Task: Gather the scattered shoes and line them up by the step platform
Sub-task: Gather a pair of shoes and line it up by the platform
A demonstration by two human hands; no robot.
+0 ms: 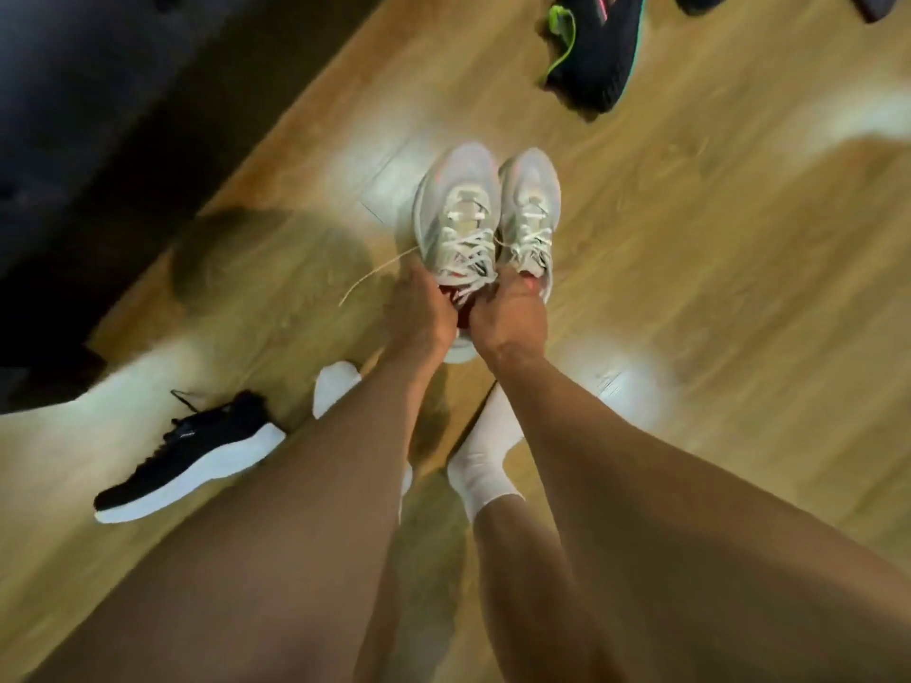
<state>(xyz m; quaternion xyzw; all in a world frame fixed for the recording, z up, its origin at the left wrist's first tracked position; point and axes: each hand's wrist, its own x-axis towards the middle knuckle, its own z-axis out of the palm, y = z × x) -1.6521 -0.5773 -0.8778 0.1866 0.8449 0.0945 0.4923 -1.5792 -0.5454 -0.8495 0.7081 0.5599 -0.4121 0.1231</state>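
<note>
Two white lace-up sneakers are held side by side, toes pointing away from me, over the wooden floor. My left hand [419, 313] grips the heel opening of the left white sneaker [458, 209]. My right hand [508, 317] grips the heel opening of the right white sneaker [530, 204]. A loose lace trails off to the left. A black sneaker with a white sole [187, 460] lies on its side at the lower left. A black knit shoe with green and pink trim [596, 46] lies at the top right.
A dark padded piece of furniture [98, 115] fills the upper left. My feet in white socks [485, 460] stand on the wood floor [739, 239]. Parts of two more dark shoes [700, 0] show at the top right edge. The picture is motion-blurred.
</note>
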